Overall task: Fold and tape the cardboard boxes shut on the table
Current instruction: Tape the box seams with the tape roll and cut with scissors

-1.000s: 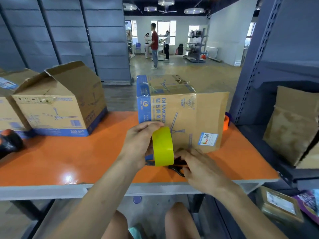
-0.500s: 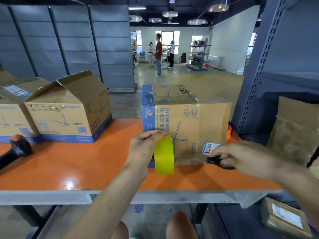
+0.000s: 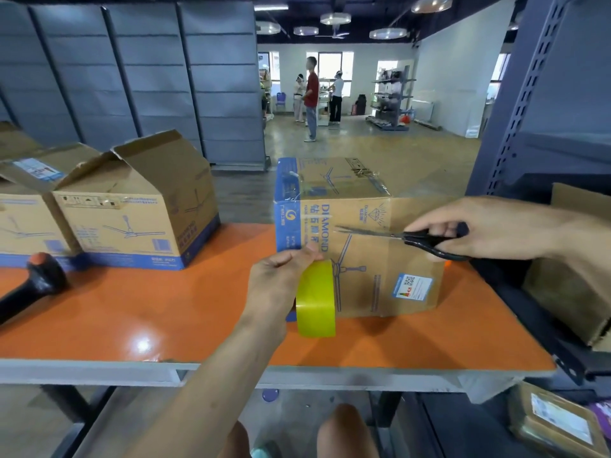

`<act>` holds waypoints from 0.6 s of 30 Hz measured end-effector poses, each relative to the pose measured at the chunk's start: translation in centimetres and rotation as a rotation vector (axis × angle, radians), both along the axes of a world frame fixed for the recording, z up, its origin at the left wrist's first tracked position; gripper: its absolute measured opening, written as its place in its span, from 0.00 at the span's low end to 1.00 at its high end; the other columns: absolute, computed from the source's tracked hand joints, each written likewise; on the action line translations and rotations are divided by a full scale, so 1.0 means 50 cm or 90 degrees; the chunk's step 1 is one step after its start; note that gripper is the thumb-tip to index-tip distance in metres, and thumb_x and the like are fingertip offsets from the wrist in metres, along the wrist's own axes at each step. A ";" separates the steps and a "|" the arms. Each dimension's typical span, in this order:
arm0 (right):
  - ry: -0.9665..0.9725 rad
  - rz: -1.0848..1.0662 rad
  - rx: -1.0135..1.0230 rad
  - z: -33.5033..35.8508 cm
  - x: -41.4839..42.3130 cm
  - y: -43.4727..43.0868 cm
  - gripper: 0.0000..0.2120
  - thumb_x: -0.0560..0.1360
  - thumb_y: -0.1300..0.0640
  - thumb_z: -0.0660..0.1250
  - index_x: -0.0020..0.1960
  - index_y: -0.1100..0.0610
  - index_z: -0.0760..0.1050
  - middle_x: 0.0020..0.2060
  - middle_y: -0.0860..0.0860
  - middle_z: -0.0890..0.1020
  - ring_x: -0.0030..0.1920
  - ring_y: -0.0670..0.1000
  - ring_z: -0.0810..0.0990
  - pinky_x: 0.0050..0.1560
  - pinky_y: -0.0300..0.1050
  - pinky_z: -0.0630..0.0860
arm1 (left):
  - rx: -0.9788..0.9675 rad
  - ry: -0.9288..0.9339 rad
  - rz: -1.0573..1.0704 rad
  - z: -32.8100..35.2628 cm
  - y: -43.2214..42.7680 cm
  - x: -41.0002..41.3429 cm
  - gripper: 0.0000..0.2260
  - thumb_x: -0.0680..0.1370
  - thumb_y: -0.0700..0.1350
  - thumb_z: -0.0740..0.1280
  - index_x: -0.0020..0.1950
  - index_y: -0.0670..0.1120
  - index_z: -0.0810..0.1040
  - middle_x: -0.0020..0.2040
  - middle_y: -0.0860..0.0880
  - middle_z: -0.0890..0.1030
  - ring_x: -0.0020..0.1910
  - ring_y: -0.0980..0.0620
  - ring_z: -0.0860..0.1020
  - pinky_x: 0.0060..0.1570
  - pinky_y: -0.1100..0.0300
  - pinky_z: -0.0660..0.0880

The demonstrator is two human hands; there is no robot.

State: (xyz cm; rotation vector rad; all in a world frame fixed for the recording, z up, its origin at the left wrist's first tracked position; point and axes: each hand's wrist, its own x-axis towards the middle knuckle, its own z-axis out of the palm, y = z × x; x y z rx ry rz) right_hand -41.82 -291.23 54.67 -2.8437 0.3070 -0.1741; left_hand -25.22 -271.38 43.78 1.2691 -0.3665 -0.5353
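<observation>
A closed cardboard box (image 3: 370,259) with blue print and clear tape over its top stands on the orange table (image 3: 132,319). My left hand (image 3: 277,285) grips a yellow-green tape roll (image 3: 316,299) upright against the box's front. My right hand (image 3: 469,229) holds black-handled scissors (image 3: 406,239) at the box's upper front, blades pointing left. Two more boxes stand at the left: one with raised flaps (image 3: 132,206), another (image 3: 23,209) behind it.
A black tool with an orange tip (image 3: 33,285) lies at the table's left edge. A blue metal rack (image 3: 535,110) with cardboard pieces (image 3: 575,259) stands right. Parcels (image 3: 558,421) lie on the floor below. Several people (image 3: 310,94) stand far back.
My right hand picked the scissors up from the table in front of the box and raised them to the box's upper front. My left hand kept the tape roll in place.
</observation>
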 end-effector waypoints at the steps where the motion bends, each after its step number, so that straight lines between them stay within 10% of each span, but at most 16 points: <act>1: 0.000 0.007 0.002 -0.001 0.003 -0.005 0.36 0.73 0.58 0.69 0.39 0.12 0.66 0.42 0.26 0.80 0.41 0.29 0.76 0.46 0.27 0.71 | 0.001 -0.003 -0.002 -0.001 -0.001 0.000 0.09 0.77 0.48 0.75 0.46 0.42 0.87 0.48 0.44 0.88 0.48 0.44 0.84 0.56 0.48 0.79; 8: 0.079 0.029 0.046 0.020 0.028 -0.021 0.24 0.75 0.48 0.73 0.51 0.17 0.72 0.44 0.32 0.82 0.44 0.40 0.79 0.49 0.43 0.75 | 0.009 0.002 0.007 -0.003 -0.001 -0.001 0.11 0.76 0.48 0.75 0.47 0.39 0.87 0.43 0.41 0.85 0.40 0.46 0.80 0.37 0.58 0.77; 18: 0.075 0.045 0.106 0.032 0.070 -0.034 0.18 0.73 0.52 0.76 0.55 0.30 0.81 0.40 0.52 0.83 0.36 0.40 0.76 0.38 0.28 0.70 | 0.024 -0.007 -0.008 0.001 0.001 -0.002 0.08 0.76 0.48 0.75 0.44 0.43 0.88 0.43 0.46 0.87 0.39 0.50 0.82 0.40 0.58 0.79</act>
